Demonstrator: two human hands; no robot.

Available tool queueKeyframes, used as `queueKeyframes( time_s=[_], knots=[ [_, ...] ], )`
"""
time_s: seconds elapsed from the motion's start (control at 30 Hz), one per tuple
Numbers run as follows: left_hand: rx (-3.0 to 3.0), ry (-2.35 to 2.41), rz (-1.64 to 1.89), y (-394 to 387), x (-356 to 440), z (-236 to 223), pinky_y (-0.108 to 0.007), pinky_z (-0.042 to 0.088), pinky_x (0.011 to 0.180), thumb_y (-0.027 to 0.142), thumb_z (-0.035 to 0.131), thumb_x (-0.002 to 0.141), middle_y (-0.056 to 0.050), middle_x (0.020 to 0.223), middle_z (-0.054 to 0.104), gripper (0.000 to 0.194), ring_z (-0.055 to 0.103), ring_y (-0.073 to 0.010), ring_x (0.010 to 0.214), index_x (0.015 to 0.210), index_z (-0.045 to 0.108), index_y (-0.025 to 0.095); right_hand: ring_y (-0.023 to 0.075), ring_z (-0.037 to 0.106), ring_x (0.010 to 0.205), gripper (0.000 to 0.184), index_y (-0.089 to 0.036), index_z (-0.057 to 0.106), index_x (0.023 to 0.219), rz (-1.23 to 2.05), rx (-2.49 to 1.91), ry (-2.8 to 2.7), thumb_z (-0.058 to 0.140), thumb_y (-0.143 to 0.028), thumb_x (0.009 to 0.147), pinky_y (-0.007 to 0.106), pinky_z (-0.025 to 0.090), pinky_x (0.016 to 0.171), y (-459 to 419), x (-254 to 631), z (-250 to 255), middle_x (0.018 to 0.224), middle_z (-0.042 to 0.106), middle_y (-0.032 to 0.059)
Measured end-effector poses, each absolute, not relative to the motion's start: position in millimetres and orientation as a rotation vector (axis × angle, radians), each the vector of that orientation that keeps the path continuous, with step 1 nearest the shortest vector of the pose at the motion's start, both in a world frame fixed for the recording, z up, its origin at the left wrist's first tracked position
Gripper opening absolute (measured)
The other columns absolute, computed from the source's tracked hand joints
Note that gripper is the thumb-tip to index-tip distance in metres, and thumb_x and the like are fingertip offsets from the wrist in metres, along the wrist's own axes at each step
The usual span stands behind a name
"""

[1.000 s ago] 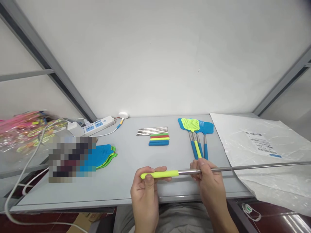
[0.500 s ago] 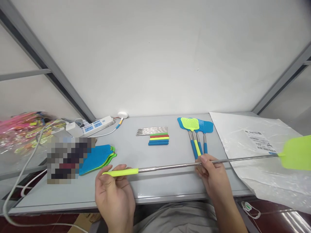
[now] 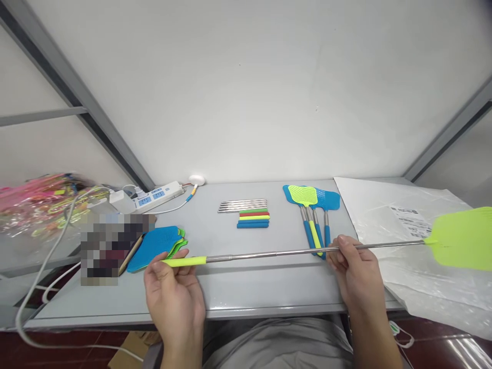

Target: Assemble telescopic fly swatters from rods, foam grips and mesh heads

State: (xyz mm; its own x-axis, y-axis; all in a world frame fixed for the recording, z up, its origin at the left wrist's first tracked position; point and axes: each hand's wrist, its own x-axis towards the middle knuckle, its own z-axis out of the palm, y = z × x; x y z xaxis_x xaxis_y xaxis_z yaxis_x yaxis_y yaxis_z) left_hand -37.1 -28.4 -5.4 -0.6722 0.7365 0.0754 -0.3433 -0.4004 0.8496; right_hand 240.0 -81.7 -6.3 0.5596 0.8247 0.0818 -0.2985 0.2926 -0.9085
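A long telescopic fly swatter [image 3: 269,253] stretches across the front of the table, its yellow-green head at the far right. My left hand [image 3: 177,292] is closed on its yellow grip. Farther along, the fingers of my right hand [image 3: 355,269] pinch the thin metal rod near the head. Behind the rod, several shorter swatters [image 3: 307,197] with blue and yellow heads lie fanned together. Loose metal rods [image 3: 243,205] and coloured grip sleeves [image 3: 253,218] are lined up mid-table. Blue and green swatter heads [image 3: 156,246] form a stack beyond my left hand.
A white power strip [image 3: 159,197] with cables lies at the back left, near a small white round device [image 3: 197,180]. Plastic bags of colourful items [image 3: 42,205] fill the far left. A white packaging sheet [image 3: 423,287] covers the table's right end. One item at left is blurred out.
My right hand has slid right towards the swatter's head, and my left hand has shifted slightly left. More of the rod now shows between them. The view has moved a little.
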Motion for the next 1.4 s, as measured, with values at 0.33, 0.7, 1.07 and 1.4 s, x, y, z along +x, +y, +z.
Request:
queueKeyframes(
  time_s=[0.33, 0.7, 1.07, 1.4],
  knots=[
    [0.692, 1.053, 1.985, -24, -36, -7, -0.029, 0.056, 0.067, 0.043, 0.063, 0.088, 0.000, 0.078, 0.069, 0.024, 0.064, -0.0119, 0.065, 0.099, 0.051, 0.025, 0.0111, 0.033, 0.054, 0.036, -0.019, 0.049, 0.058, 0.830, -0.982, -0.710, 0.069, -0.034, 0.084, 0.029, 0.026, 0.052, -84, 252, -4, 0.057, 0.031, -0.0054],
    [0.759, 0.918, 1.787, -58, 13, 14, -0.028, 0.057, 0.066, 0.043, 0.064, 0.088, -0.001, 0.081, 0.070, 0.026, 0.063, -0.0113, 0.062, 0.099, 0.049, 0.025, 0.0127, 0.036, 0.058, 0.036, -0.020, 0.051, 0.060, 0.891, -1.051, -0.884, 0.064, -0.038, 0.087, 0.030, 0.027, 0.057, -98, 221, -3, 0.059, 0.040, -0.0025],
    [0.734, 1.002, 1.871, -49, 2, 5, -0.037, 0.058, 0.074, 0.046, 0.061, 0.089, -0.001, 0.079, 0.071, 0.027, 0.069, -0.0170, 0.069, 0.101, 0.051, 0.024, 0.0132, 0.037, 0.057, 0.040, -0.019, 0.053, 0.059, 0.852, -1.045, -0.977, 0.058, -0.044, 0.090, 0.030, 0.026, 0.055, -92, 226, -14, 0.057, 0.041, -0.0017],
    [0.603, 1.096, 1.916, -29, -29, 4, -0.032, 0.057, 0.072, 0.043, 0.061, 0.090, 0.000, 0.085, 0.069, 0.023, 0.066, -0.0125, 0.065, 0.098, 0.054, 0.023, 0.0147, 0.042, 0.055, 0.068, -0.019, 0.072, 0.091, 0.889, -0.863, -0.719, 0.031, -0.073, 0.088, 0.029, 0.036, 0.055, -87, 241, 4, 0.055, 0.045, -0.0001]
  ],
)
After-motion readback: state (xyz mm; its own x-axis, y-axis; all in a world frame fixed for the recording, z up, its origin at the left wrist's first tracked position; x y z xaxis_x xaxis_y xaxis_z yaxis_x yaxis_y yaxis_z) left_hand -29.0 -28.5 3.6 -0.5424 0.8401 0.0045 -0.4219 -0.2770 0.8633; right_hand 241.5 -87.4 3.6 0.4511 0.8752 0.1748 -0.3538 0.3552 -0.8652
